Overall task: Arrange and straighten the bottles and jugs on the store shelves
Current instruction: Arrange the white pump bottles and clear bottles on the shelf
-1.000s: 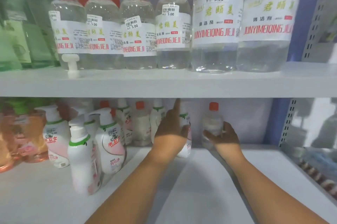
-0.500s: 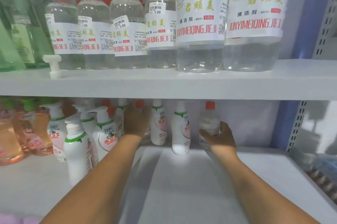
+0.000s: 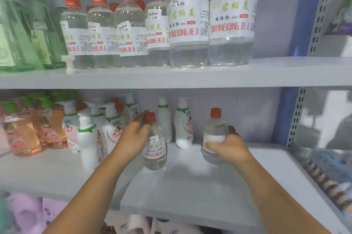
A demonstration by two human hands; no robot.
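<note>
Two clear bottles with red caps, one in each of my hands, on the lower shelf (image 3: 190,192) — that is the whole head view right now. My left hand (image 3: 133,138) is curled around the left clear bottle (image 3: 155,150), fingers closed on its shoulder and neck just under the cap, label facing me; its base looks down on the shelf, though I cannot tell for sure. My right hand (image 3: 228,148) is wrapped around the right clear bottle (image 3: 214,131), thumb across the white label, bottle upright and near the middle of the shelf. Between them and farther back stand two white pump bottles (image 3: 182,125), close to the rear wall. Left of my left hand crowds a cluster of white and pink pump bottles (image 3: 89,138), and at the far left sit orange bottles with green caps (image 3: 24,131). Up on the upper shelf (image 3: 285,74) — a row of clear red-capped bottles (image 3: 188,24), price stickers reading 5.00, with green bottles (image 3: 22,34) at the left end.
</note>
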